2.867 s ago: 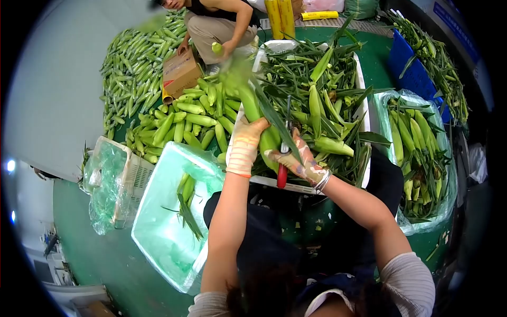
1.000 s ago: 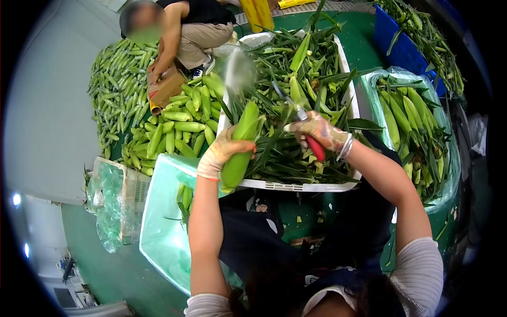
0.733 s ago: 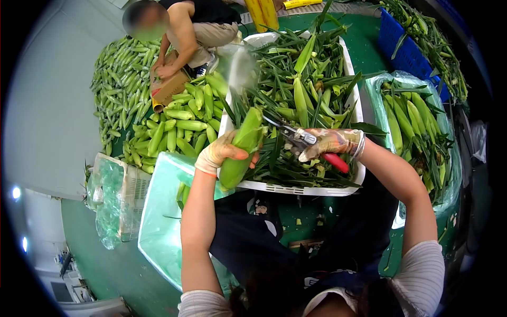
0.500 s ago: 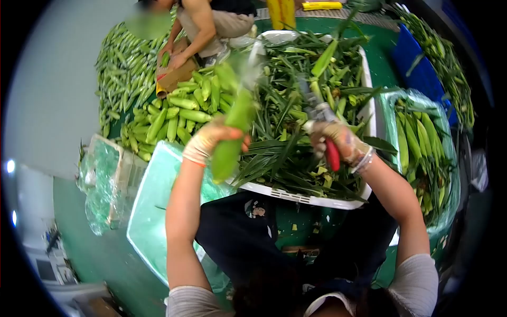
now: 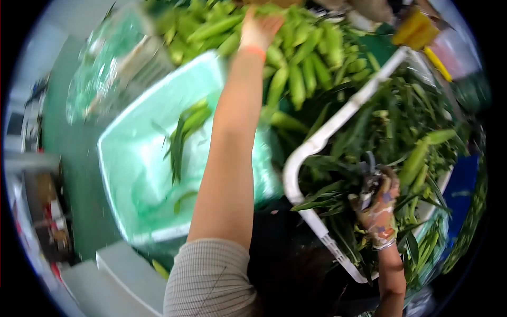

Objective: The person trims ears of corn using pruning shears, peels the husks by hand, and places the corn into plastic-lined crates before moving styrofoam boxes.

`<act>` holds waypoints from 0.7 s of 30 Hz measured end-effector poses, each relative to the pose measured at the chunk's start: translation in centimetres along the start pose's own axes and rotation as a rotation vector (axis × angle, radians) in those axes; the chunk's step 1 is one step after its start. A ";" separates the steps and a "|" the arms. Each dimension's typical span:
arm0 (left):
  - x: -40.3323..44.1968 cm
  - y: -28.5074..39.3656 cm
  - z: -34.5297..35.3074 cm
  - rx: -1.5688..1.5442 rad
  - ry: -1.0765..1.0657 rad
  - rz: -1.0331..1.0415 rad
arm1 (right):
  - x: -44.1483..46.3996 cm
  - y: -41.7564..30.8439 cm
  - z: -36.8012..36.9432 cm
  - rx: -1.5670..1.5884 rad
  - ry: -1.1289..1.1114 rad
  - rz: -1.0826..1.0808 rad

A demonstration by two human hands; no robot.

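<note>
My left hand (image 5: 260, 30), in a pale glove, is stretched out over the pile of green corn ears (image 5: 309, 58) at the top. It is blurred, and I cannot tell whether its fingers are around an ear. Above the white crate (image 5: 317, 140) of husks and leaves, my right hand (image 5: 379, 203) in a patterned glove is closed on the cutters (image 5: 369, 185). Their metal part shows at the fingers; the red handle is hidden. Loose leaves (image 5: 359, 137) lie beneath and around this hand.
A crate lined with green plastic (image 5: 142, 158) holds a few leafy pieces. Behind it stands another crate with crumpled plastic (image 5: 113, 63). A blue crate (image 5: 460, 193) is at the right, and grey boxes (image 5: 127, 274) are at the lower left.
The view has swung left. My left hand has moved from beside the husk crate out to the corn pile, and the ear it held is no longer distinct. My right hand keeps the cutters over the husks.
</note>
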State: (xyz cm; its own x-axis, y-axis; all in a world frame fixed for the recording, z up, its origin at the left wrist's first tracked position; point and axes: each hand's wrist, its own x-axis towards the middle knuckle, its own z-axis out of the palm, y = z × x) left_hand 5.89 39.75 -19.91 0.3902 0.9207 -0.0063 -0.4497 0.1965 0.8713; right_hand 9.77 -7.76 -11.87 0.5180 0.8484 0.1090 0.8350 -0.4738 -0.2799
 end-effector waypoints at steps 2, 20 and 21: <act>0.7 4.2 -1.6 -0.592 -0.396 -0.139 | 0.2 1.7 2.1 -0.082 0.058 -0.065; -20.7 -0.4 -30.8 1.621 -0.011 -0.662 | -0.6 3.4 0.8 -0.241 -0.093 0.363; -22.2 0.7 -30.8 1.554 -0.056 -0.654 | -1.7 3.0 -0.5 -0.263 -0.100 0.347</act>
State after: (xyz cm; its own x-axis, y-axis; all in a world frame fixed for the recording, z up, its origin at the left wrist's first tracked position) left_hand -27.88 29.81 -34.30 0.2185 0.8060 -0.5500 0.9353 -0.0122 0.3537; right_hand 11.44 -10.74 -12.41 0.7661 0.6412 -0.0448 0.6406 -0.7673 -0.0297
